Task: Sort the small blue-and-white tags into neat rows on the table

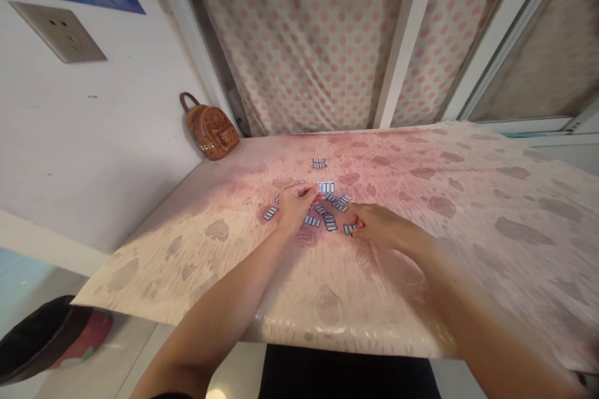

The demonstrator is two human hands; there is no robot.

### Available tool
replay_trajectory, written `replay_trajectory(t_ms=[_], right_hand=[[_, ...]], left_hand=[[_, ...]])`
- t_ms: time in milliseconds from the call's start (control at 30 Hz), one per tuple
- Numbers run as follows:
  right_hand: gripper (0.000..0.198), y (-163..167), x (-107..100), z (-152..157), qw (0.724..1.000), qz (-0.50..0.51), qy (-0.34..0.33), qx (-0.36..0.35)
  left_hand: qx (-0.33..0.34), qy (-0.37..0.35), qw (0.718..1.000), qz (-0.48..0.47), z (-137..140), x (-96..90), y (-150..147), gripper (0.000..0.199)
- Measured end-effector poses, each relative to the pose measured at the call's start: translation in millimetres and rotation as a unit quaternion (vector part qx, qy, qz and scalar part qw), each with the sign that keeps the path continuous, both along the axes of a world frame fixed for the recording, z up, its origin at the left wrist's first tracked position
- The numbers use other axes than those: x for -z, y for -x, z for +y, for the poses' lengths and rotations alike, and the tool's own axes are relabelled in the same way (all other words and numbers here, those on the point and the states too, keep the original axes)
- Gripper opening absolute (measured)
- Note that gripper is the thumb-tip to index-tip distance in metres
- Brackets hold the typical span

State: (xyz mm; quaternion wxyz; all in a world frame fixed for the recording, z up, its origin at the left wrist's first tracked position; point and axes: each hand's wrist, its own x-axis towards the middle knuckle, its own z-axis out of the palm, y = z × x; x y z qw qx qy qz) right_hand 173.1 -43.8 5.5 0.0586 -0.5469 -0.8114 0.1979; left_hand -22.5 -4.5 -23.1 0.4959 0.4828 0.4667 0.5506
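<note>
Several small cards with blue and white stripes [330, 222] lie in a loose, overlapping cluster on the tablecloth, between and around my hands. My left hand [297, 199] is over the cluster's left side, thumb and fingers pinched on a striped card [326, 187] held slightly up. At the cluster's right edge, my right hand [369, 222] has its fingers closed on another striped card [349, 229]. Whether that card is lifted or touches the table, I cannot tell. One card [270, 212] lies apart at the left. Farther back are two more cards [319, 163], side by side.
A pale pink patterned tablecloth [458, 224] covers the table. A small brown backpack [213, 131] leans against the wall at the back left. A dotted curtain [304, 43] hangs behind the table. On the floor at lower left stands a dark-lined bin [79, 336].
</note>
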Motion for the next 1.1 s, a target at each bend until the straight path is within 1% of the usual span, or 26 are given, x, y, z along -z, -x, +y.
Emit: replay_trajectory(t_ms=[167, 300, 367, 433, 500, 600, 700, 800, 900, 1100], right_hand=[[0.016, -3.0, 2.9, 0.7, 0.998, 0.026, -0.048, -0.014], [0.013, -2.9, 7.2, 3.1, 0.997, 0.063, -0.045, 0.001], [0.011, -0.4, 7.1, 5.6, 0.992, 0.115, -0.05, 0.022], [0.01, 3.3, 4.6, 7.9, 0.979, 0.186, -0.072, 0.053], [0.011, 7.3, 1.1, 9.1, 0.96, 0.244, -0.11, 0.087], [0.009, 11.7, -2.0, 8.5, 0.939, 0.281, -0.154, 0.126], [0.008, 13.6, -1.2, 8.0, 0.932, 0.291, -0.15, 0.155], [0.009, 13.6, 0.9, 8.8, 0.934, 0.292, -0.141, 0.152], [0.008, 13.5, 2.1, 9.1, 0.936, 0.278, -0.16, 0.142], [0.007, 16.1, 2.9, 6.6, 0.937, 0.252, -0.195, 0.146]], left_hand=[[0.0, 0.004, 1.0, 0.007, -1.1, -2.0, -0.1, 0.01], [0.005, -0.001, 1.0, 0.011, 0.6, 0.5, 0.1, 0.01], [0.006, 0.001, 1.0, 0.017, 1.2, 2.3, -0.6, 0.01], [0.007, 0.006, 1.0, 0.021, 0.9, 3.8, -1.9, 0.01], [0.018, 0.012, 0.999, 0.025, -0.8, 4.5, -3.8, 0.011], [0.042, 0.01, 0.998, 0.037, -5.1, 3.7, -6.8, 0.015], [0.06, -0.003, 0.997, 0.042, -9.0, 2.3, -9.5, 0.017], [0.073, -0.009, 0.997, 0.037, -10.3, 1.9, -11.4, 0.02], [0.079, -0.013, 0.996, 0.029, -9.4, 3.1, -12.2, 0.023], [0.096, -0.022, 0.995, 0.03, -9.0, 4.8, -12.5, 0.027]])
